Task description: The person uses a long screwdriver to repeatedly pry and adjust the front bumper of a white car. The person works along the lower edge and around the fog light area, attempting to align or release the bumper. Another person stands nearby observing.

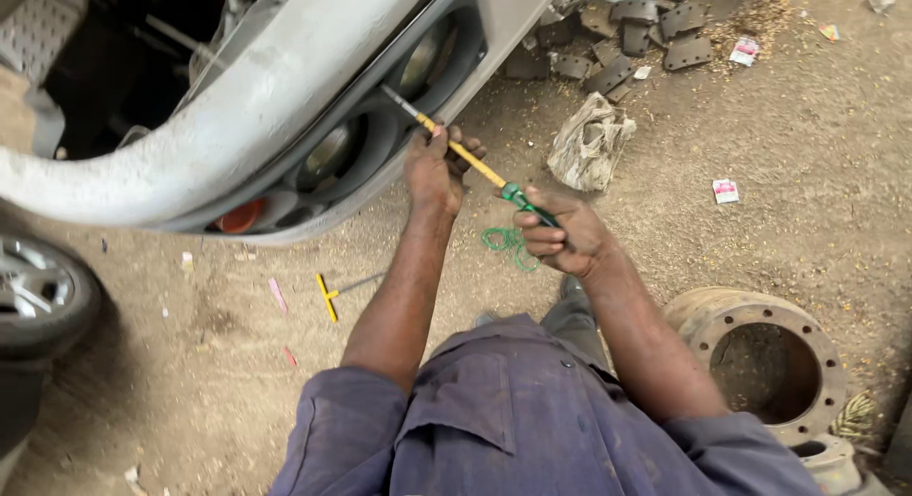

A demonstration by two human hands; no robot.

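Both hands clamp a yellow-shafted tool [470, 159], left grip [435, 168] mid-shaft, right grip [560, 232] on its green handle, tip inside the headlamp housing [418, 68].

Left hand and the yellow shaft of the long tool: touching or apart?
Touching. The head view shows the left hand wrapped around the tool's yellow shaft, fingers curled over it, no gap visible.

Sandy dirt ground [779, 135] in daylight, littered with paper scraps. A rusty brake drum [765, 358] sits lower right; well beyond it, worn brake pads [627, 40] and a crumpled rag [589, 143].
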